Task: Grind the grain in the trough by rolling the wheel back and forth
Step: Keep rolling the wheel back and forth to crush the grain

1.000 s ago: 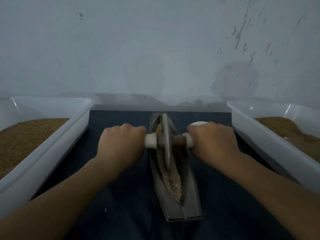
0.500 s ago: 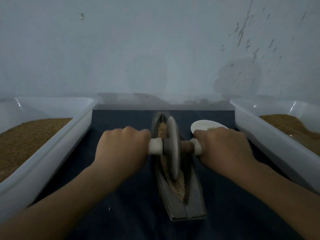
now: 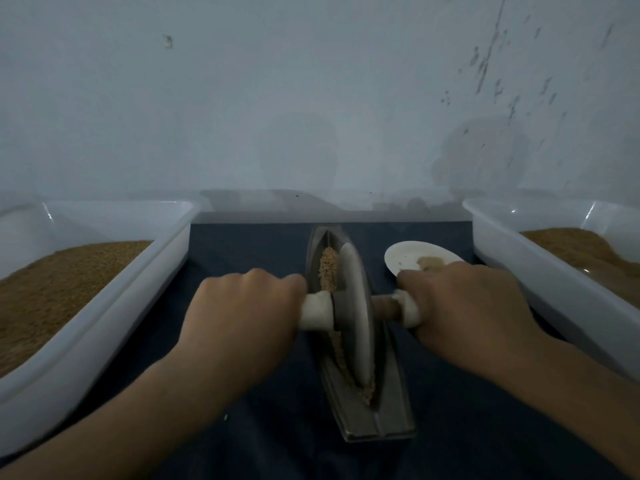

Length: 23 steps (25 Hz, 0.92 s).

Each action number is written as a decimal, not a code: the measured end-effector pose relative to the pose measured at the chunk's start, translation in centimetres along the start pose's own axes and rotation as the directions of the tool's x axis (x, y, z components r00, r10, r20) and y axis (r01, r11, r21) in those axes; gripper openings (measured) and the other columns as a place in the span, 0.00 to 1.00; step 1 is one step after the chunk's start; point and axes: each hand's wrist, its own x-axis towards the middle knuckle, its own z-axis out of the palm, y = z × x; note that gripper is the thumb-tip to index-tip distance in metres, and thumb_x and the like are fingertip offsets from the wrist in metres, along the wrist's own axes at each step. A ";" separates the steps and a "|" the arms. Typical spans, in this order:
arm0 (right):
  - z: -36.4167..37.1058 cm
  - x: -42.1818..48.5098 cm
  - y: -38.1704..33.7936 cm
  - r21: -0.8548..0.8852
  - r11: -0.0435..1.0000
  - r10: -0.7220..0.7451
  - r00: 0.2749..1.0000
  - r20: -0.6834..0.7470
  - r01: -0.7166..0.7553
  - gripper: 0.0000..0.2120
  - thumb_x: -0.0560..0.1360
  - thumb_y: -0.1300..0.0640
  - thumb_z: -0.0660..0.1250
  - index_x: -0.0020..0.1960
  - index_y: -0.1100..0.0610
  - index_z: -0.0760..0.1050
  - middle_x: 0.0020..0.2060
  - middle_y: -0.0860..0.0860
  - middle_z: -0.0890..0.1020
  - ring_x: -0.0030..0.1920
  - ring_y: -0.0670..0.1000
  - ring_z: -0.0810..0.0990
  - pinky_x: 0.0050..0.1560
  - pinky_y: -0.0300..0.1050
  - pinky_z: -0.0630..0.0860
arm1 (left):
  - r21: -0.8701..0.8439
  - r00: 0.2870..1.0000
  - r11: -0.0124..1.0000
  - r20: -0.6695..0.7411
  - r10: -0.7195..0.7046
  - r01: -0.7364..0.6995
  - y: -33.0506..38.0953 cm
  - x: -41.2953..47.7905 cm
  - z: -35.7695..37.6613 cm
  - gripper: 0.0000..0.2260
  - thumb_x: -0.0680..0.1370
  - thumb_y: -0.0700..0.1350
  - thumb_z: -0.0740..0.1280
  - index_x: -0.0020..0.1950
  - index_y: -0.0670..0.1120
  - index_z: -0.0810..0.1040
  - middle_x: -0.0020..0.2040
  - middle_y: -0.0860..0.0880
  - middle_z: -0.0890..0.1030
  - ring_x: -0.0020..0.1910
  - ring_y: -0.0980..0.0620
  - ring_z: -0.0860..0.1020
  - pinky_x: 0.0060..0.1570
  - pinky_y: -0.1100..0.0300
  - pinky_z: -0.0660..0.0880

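Note:
A narrow grey boat-shaped trough (image 3: 391, 419) lies lengthwise on the dark cloth, holding a line of pale crushed grain (image 3: 327, 268). A grey stone wheel (image 3: 356, 313) stands upright in the trough near its middle, on an axle with white-wrapped handles. My left hand (image 3: 242, 320) grips the left handle and my right hand (image 3: 467, 306) grips the right one. Grain shows beyond the wheel and at the wheel's near bottom edge.
A white tub (image 3: 114, 310) of brown grain stands at the left and another white tub (image 3: 540, 271) at the right. A small white dish (image 3: 412, 258) with a bit of powder sits behind my right hand. A pale wall rises close behind.
Both hands have pulled the wheel toward me along the trough. More grain now shows beyond the wheel, and the white dish has come out from behind my right hand.

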 end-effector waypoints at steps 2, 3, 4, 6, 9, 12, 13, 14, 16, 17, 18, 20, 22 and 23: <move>1.0 1.6 -0.5 -0.025 0.999 0.049 0.994 0.096 -0.046 0.18 0.66 0.48 0.67 0.35 0.44 0.55 0.27 0.45 0.67 0.27 0.49 0.65 0.26 0.38 0.53 | 0.037 0.993 0.998 0.102 -0.052 0.048 0.1 1.4 1.1 0.17 0.65 0.51 0.72 0.37 0.55 0.63 0.28 0.55 0.58 0.24 0.53 0.55 0.26 0.62 0.51; 1.9 3.2 -0.7 -0.014 0.994 0.108 0.985 0.134 -0.107 0.16 0.69 0.49 0.68 0.36 0.45 0.59 0.30 0.45 0.70 0.30 0.50 0.68 0.27 0.40 0.55 | 0.032 0.986 0.995 0.131 -0.102 0.099 0.2 2.9 2.2 0.11 0.70 0.50 0.70 0.39 0.54 0.67 0.30 0.54 0.62 0.26 0.52 0.61 0.26 0.59 0.58; 2.5 4.9 -0.9 0.003 0.986 0.161 0.970 0.181 -0.165 0.12 0.72 0.50 0.68 0.38 0.46 0.64 0.34 0.46 0.73 0.33 0.52 0.71 0.28 0.42 0.59 | 0.038 0.975 0.989 0.167 -0.149 0.145 0.2 4.5 2.8 0.05 0.74 0.50 0.67 0.43 0.54 0.72 0.33 0.53 0.66 0.29 0.51 0.66 0.29 0.57 0.63; 3.3 7.4 -0.8 0.018 0.973 0.219 0.940 0.263 -0.232 0.06 0.74 0.50 0.67 0.43 0.46 0.69 0.41 0.49 0.78 0.40 0.55 0.76 0.35 0.46 0.68 | 0.029 0.951 0.980 0.238 -0.198 0.196 -0.1 6.8 3.1 0.03 0.76 0.48 0.65 0.50 0.53 0.76 0.38 0.52 0.71 0.35 0.49 0.71 0.35 0.55 0.68; 2.6 5.6 -0.4 0.053 0.982 0.165 0.957 0.240 -0.183 0.11 0.73 0.50 0.67 0.39 0.46 0.65 0.38 0.47 0.77 0.38 0.53 0.76 0.32 0.44 0.64 | 0.017 0.962 0.987 0.221 -0.161 0.161 0.2 5.3 1.8 0.03 0.75 0.49 0.67 0.48 0.54 0.74 0.36 0.53 0.70 0.32 0.50 0.70 0.33 0.56 0.66; 0.6 0.9 -0.5 -0.016 0.999 0.052 0.997 0.058 -0.051 0.19 0.65 0.46 0.68 0.34 0.44 0.56 0.27 0.44 0.66 0.26 0.44 0.62 0.27 0.37 0.49 | 0.029 0.999 0.999 0.048 -0.020 0.019 0.7 0.9 0.1 0.17 0.64 0.50 0.73 0.37 0.54 0.63 0.27 0.55 0.59 0.23 0.53 0.55 0.26 0.63 0.50; 0.1 0.1 -0.3 -0.025 0.999 0.028 0.999 0.018 -0.028 0.19 0.62 0.45 0.68 0.34 0.43 0.56 0.25 0.43 0.63 0.26 0.41 0.56 0.27 0.36 0.46 | 0.036 1.000 0.999 -0.016 0.008 -0.007 0.5 0.4 -0.2 0.20 0.61 0.49 0.73 0.36 0.54 0.60 0.26 0.55 0.58 0.22 0.53 0.52 0.27 0.64 0.47; 0.0 -0.1 -0.1 -0.034 0.999 0.023 1.000 0.009 -0.022 0.19 0.61 0.44 0.69 0.34 0.43 0.56 0.24 0.43 0.62 0.26 0.41 0.53 0.28 0.35 0.45 | 0.031 0.999 0.999 -0.039 0.013 -0.012 0.3 0.4 -0.1 0.21 0.59 0.48 0.74 0.35 0.53 0.60 0.26 0.54 0.57 0.22 0.52 0.51 0.28 0.65 0.46; 0.8 0.6 -0.5 -0.053 0.997 0.059 0.996 0.074 -0.055 0.18 0.63 0.46 0.69 0.34 0.44 0.57 0.26 0.44 0.64 0.26 0.44 0.58 0.27 0.37 0.48 | 0.046 0.997 0.998 0.064 -0.049 0.046 0.5 1.2 0.7 0.18 0.63 0.49 0.72 0.36 0.54 0.61 0.27 0.54 0.58 0.23 0.53 0.52 0.26 0.63 0.48; 1.6 2.0 -0.7 -0.033 0.995 0.094 0.989 0.110 -0.091 0.17 0.66 0.48 0.69 0.35 0.45 0.59 0.28 0.45 0.68 0.27 0.48 0.64 0.27 0.39 0.52 | 0.051 0.990 0.995 0.112 -0.088 0.083 0.6 2.2 1.7 0.14 0.67 0.49 0.71 0.37 0.54 0.64 0.28 0.54 0.60 0.24 0.53 0.54 0.25 0.61 0.53; 2.2 3.9 -0.8 0.009 0.991 0.135 0.980 0.146 -0.137 0.15 0.69 0.49 0.69 0.37 0.45 0.61 0.31 0.45 0.70 0.31 0.50 0.69 0.29 0.41 0.58 | 0.042 0.981 0.991 0.139 -0.134 0.129 0.4 3.8 2.7 0.09 0.71 0.49 0.68 0.40 0.54 0.67 0.30 0.54 0.63 0.25 0.52 0.60 0.27 0.58 0.58; 2.7 7.1 -1.0 0.034 0.981 0.180 0.956 0.231 -0.193 0.11 0.73 0.50 0.68 0.41 0.46 0.66 0.37 0.47 0.73 0.39 0.54 0.76 0.35 0.45 0.66 | 0.007 0.955 0.980 0.223 -0.197 0.200 -0.2 6.3 3.3 0.02 0.75 0.48 0.65 0.47 0.53 0.74 0.36 0.52 0.71 0.33 0.48 0.70 0.34 0.54 0.67; 2.6 8.0 -0.9 0.027 0.982 0.176 0.952 0.252 -0.189 0.10 0.74 0.50 0.68 0.42 0.46 0.66 0.38 0.48 0.73 0.44 0.56 0.79 0.38 0.47 0.68 | -0.036 0.938 0.970 0.264 -0.224 0.241 -0.3 6.5 3.3 0.03 0.76 0.47 0.65 0.49 0.53 0.76 0.39 0.51 0.73 0.37 0.46 0.74 0.36 0.54 0.68; 2.0 7.3 -0.8 0.036 0.985 0.152 0.955 0.257 -0.166 0.11 0.73 0.50 0.68 0.41 0.46 0.65 0.38 0.47 0.73 0.43 0.55 0.79 0.37 0.46 0.67 | -0.016 0.948 0.974 0.234 -0.216 0.226 -0.2 5.6 2.9 0.02 0.75 0.48 0.65 0.47 0.53 0.74 0.37 0.51 0.71 0.35 0.47 0.73 0.35 0.54 0.67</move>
